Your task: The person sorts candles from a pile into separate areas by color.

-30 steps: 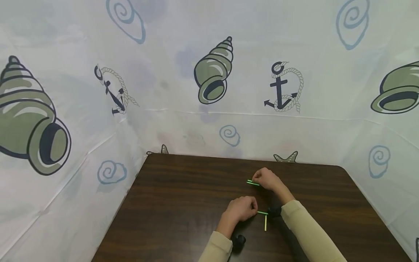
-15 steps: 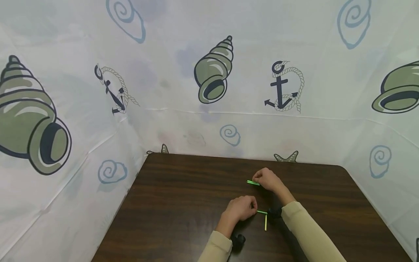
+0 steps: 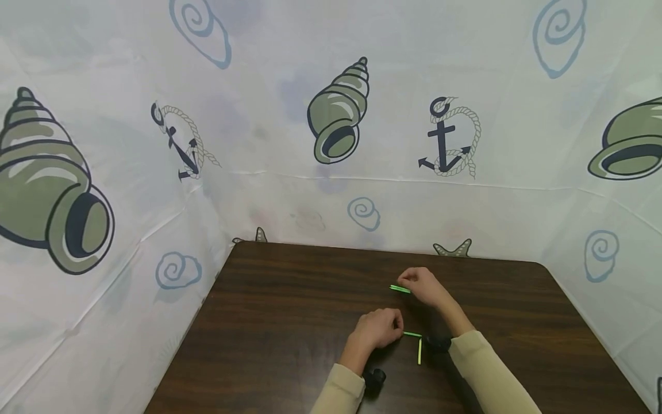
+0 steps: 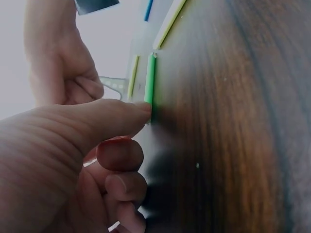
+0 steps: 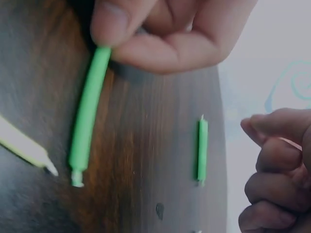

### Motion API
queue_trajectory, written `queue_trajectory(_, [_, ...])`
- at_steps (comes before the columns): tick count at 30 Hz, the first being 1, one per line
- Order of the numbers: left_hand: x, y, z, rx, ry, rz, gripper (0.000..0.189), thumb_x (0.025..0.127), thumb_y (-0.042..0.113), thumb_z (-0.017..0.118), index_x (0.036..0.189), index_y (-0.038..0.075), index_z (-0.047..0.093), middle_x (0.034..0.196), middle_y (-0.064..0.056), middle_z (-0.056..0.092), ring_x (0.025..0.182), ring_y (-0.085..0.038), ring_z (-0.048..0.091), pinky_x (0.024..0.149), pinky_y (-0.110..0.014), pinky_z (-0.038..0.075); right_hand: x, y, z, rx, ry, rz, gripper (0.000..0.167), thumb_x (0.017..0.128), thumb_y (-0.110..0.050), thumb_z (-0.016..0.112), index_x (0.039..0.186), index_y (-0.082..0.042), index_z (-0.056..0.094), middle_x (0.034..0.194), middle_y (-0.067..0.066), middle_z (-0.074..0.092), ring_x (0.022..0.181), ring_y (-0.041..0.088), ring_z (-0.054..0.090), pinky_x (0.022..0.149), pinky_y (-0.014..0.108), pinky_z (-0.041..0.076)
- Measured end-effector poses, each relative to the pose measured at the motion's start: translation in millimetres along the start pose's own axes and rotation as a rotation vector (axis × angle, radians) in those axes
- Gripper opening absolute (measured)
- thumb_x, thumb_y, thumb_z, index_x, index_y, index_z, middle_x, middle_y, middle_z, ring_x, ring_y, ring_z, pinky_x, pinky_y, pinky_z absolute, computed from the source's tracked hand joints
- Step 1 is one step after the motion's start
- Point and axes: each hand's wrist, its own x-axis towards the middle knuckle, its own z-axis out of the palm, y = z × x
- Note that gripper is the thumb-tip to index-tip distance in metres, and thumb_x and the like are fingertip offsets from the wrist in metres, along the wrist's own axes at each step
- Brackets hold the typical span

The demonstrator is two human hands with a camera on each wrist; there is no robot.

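Observation:
My left hand (image 3: 379, 328) pinches one end of a slim green stick (image 3: 412, 334) between thumb and forefinger. In the right wrist view this green stick (image 5: 87, 121) shows a narrow, pale, wick-like tip at its free end. Close to that tip lies a yellow stick (image 3: 420, 351), roughly at a right angle to it. Farther back, my right hand (image 3: 421, 284) hovers with fingertips beside more green sticks (image 3: 400, 289) lying closely side by side. From its own wrist, the right hand (image 5: 277, 165) has curled fingers, with a gap between them and the far green stick (image 5: 202, 150).
The dark wood-grain table (image 3: 279, 310) ends at a pale cloth wall (image 3: 274, 195) printed with shells and anchors. Small black wrist cameras hang under both forearms, close over the tabletop. The cloth also closes in both sides.
The far green sticks, slightly spread before, now lie closer together. My right forearm has drawn back a little. My left hand has shifted slightly left with its green stick.

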Motion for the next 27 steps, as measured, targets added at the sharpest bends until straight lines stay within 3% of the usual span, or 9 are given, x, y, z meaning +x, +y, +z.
queue_trajectory(5, [0.3, -1.3, -1.1, -0.013, -0.008, -0.005, 0.009, 0.101, 0.025, 0.074, 0.093, 0.028, 0.070, 0.079, 0.011, 0.063, 0.067, -0.009, 0.056, 0.065, -0.033, 0.049, -12.0, -3, 1, 0.024, -0.058, -0.083, 0.023, 0.110, -0.022, 0.063, 0.115, -0.004, 0.077, 0.115, 0.013, 0.077, 0.108, 0.029, 0.071, 0.090, 0.050, 0.058])
queue_trajectory(9, [-0.8, -2.3, -3.5, -0.011, -0.011, -0.014, 0.009, 0.100, 0.028, 0.075, 0.093, 0.028, 0.070, 0.081, 0.011, 0.065, 0.069, -0.010, 0.058, 0.066, -0.035, 0.050, -22.1, -5, 3, 0.033, -0.094, -0.098, 0.024, 0.110, -0.023, 0.063, 0.117, -0.004, 0.077, 0.104, 0.012, 0.075, 0.086, 0.019, 0.062, 0.078, 0.039, 0.052])
queue_trajectory(16, [-1.7, -14.2, -11.6, -0.030, -0.004, -0.053, 0.011, 0.101, 0.028, 0.075, 0.092, 0.026, 0.069, 0.083, 0.009, 0.065, 0.068, -0.011, 0.056, 0.066, -0.036, 0.048, -37.2, -3, 10, 0.018, -0.149, -0.155, 0.020, 0.108, -0.021, 0.065, 0.111, -0.006, 0.077, 0.098, 0.004, 0.073, 0.080, 0.011, 0.060, 0.073, 0.031, 0.051])
queue_trajectory(22, [-1.9, -15.7, -13.9, -0.047, 0.006, -0.051, 0.010, 0.100, 0.026, 0.075, 0.092, 0.025, 0.069, 0.082, 0.009, 0.065, 0.069, -0.011, 0.055, 0.067, -0.036, 0.047, -50.9, -1, 19, 0.032, -0.198, -0.117, 0.015, 0.105, -0.020, 0.069, 0.106, -0.008, 0.078, 0.081, 0.001, 0.065, 0.067, 0.009, 0.050, 0.062, 0.027, 0.044])
queue_trajectory(27, [-2.3, -14.5, -12.1, -0.055, 0.000, -0.046, 0.010, 0.101, 0.026, 0.074, 0.093, 0.025, 0.069, 0.083, 0.008, 0.065, 0.068, -0.012, 0.055, 0.066, -0.036, 0.047, -61.4, 3, 25, -0.002, -0.188, -0.099, 0.008, 0.103, -0.017, 0.072, 0.099, -0.013, 0.077, 0.073, -0.006, 0.056, 0.062, 0.006, 0.046, 0.058, 0.025, 0.040])
